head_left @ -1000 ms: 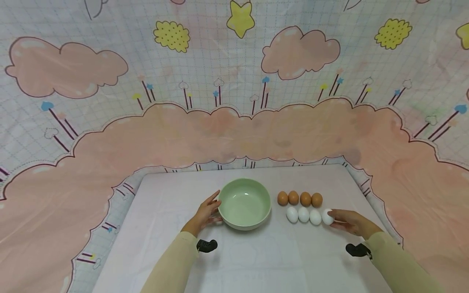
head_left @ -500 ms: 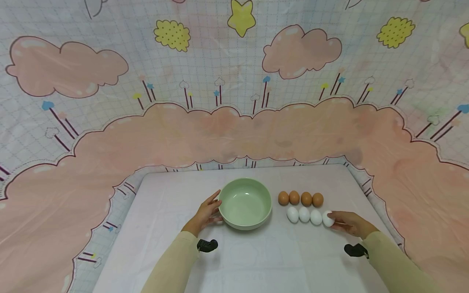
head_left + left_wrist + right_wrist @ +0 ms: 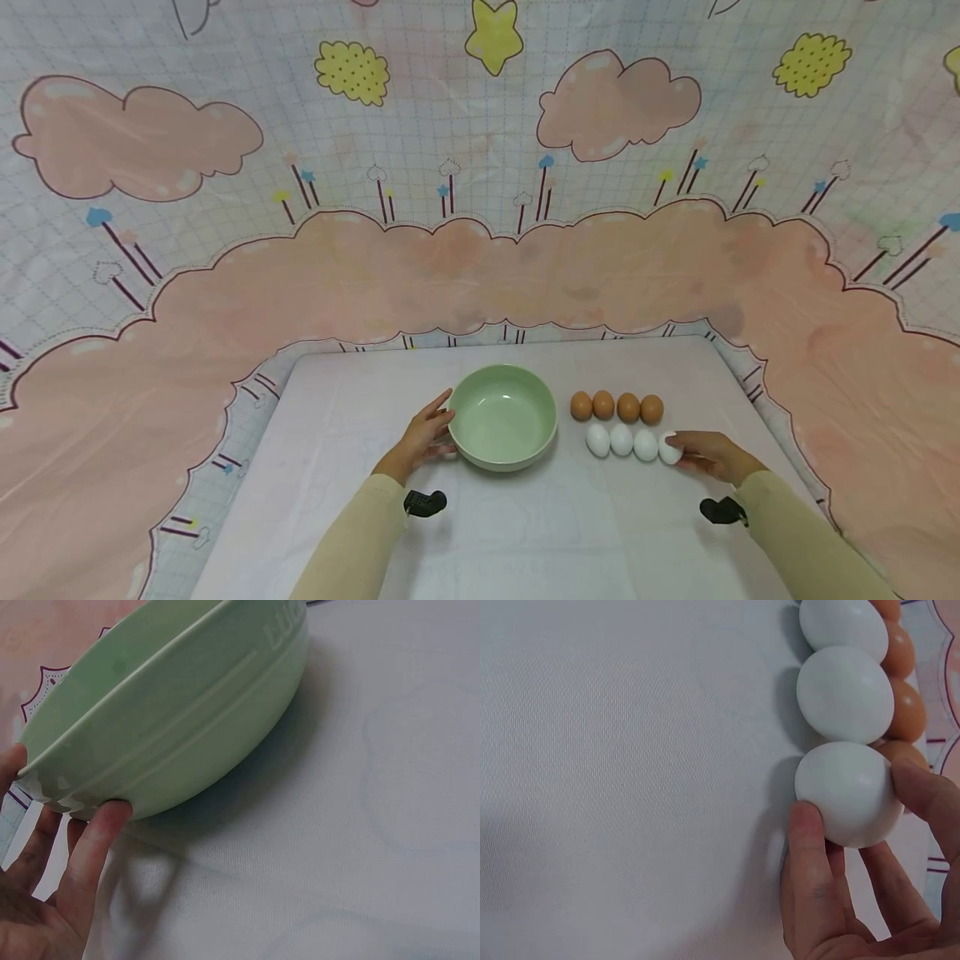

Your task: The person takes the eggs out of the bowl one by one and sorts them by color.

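In the head view a light green bowl (image 3: pixel 502 421) stands near the middle of the white table. My left hand (image 3: pixel 418 440) rests against its left side from outside, fingers spread. The left wrist view has the thumb (image 3: pixel 97 844) touching the bowl's outer wall and another fingertip at the rim. On the right, my right hand (image 3: pixel 708 456) holds the rightmost white egg (image 3: pixel 847 793) between thumb and fingers. That egg sits at the end of a row of white eggs (image 3: pixel 621 440), close against its neighbour (image 3: pixel 845 695).
Behind the white eggs runs a row of several brown eggs (image 3: pixel 627 407). A white cloth covers the table (image 3: pixel 525 533). A patterned curtain (image 3: pixel 480 275) hangs beyond the back edge. Each wrist carries a small black device (image 3: pixel 425 503).
My right hand has shifted slightly left, and the white row now sits a little further left relative to the brown eggs. The left hand and the bowl have stayed in place.
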Motion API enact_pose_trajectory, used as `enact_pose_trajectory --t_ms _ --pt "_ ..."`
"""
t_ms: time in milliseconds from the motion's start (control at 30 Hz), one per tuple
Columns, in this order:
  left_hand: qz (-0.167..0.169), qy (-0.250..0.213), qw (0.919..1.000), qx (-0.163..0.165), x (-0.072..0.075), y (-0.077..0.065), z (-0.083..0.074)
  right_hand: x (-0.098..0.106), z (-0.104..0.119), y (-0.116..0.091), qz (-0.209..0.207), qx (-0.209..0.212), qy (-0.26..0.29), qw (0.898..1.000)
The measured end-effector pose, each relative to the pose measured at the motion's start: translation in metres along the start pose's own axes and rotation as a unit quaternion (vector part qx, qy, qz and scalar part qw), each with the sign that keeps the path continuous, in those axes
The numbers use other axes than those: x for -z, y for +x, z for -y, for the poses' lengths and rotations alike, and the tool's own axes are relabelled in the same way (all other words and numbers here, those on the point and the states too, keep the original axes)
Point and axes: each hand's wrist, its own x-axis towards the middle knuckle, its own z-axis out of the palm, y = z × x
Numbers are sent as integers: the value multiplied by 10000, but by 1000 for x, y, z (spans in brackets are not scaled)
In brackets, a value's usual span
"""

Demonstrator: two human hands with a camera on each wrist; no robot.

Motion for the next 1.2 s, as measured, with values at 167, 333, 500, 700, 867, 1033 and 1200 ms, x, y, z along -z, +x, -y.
enact_pose_trajectory --t_ms 167,333,500,700,867,1033,1200 --pt "2 -32 10000 32 0 1 1 -1 -2 1 8 95 -80 9999" --pt "17 -47 10000 48 -1 0 1 -2 -3 2 -12 99 -107 9999" --pt "-11 -85 9999 56 -1 -1 0 -2 -4 1 -22 33 -18 10000" --pt "-28 -95 9999 37 -2 -1 1 -3 -3 -1 -94 -57 29 9999" --pt "6 -98 10000 5 0 0 1 -4 -2 -3 -104 -59 7 9999" --pt "51 -100 9999 -15 1 2 2 -5 0 -4 -93 -48 -44 9999" --pt "35 -116 9999 -24 1 2 1 -4 1 -4 -113 -27 5 9999"
